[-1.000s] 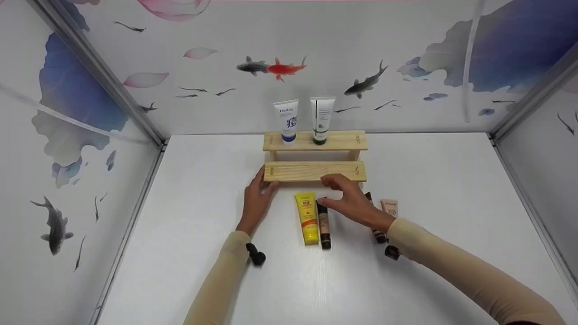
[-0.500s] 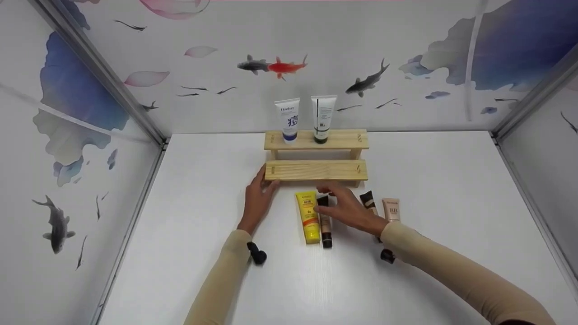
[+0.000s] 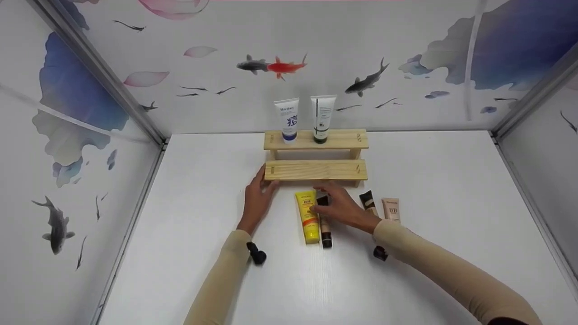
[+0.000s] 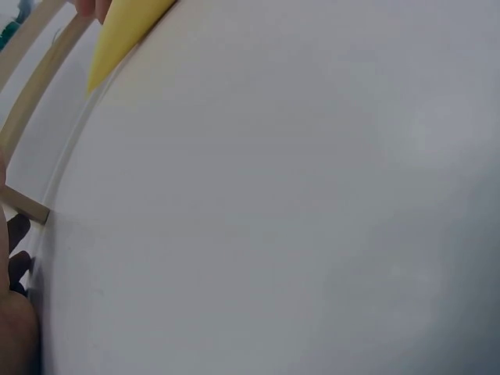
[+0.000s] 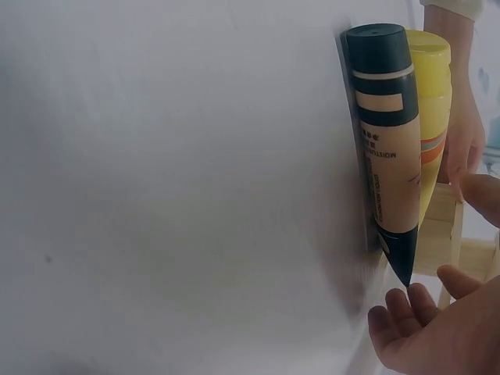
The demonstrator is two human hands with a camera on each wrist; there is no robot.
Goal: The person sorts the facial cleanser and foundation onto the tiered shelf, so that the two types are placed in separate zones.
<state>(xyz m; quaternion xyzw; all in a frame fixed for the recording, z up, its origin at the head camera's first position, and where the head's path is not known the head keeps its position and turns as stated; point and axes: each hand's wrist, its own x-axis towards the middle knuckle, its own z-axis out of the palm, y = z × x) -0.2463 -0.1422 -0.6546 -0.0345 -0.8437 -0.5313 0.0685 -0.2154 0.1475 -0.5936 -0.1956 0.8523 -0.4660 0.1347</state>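
yellow squeeze tube (image 3: 308, 222) is laid flat on white table (image 3: 189, 203), cap toward the person, crimped end toward wooden rack (image 3: 316, 171); black-and-beige tube (image 5: 388, 168) is placed just beside it. right hand (image 3: 344, 208) is held over both crimped ends, thumb and fingers spread, nothing pinched (contact with either tube can't be told). the rack's lower left end is gripped by left hand (image 3: 258, 198), thumb in front, fingers at the side.

the yellow tube is judged light, soft-walled, unlikely to break, a bit slick; it may be dented if squeezed hard. best taken across the flat upper body, below the crimp; the neighbour could be nudged.
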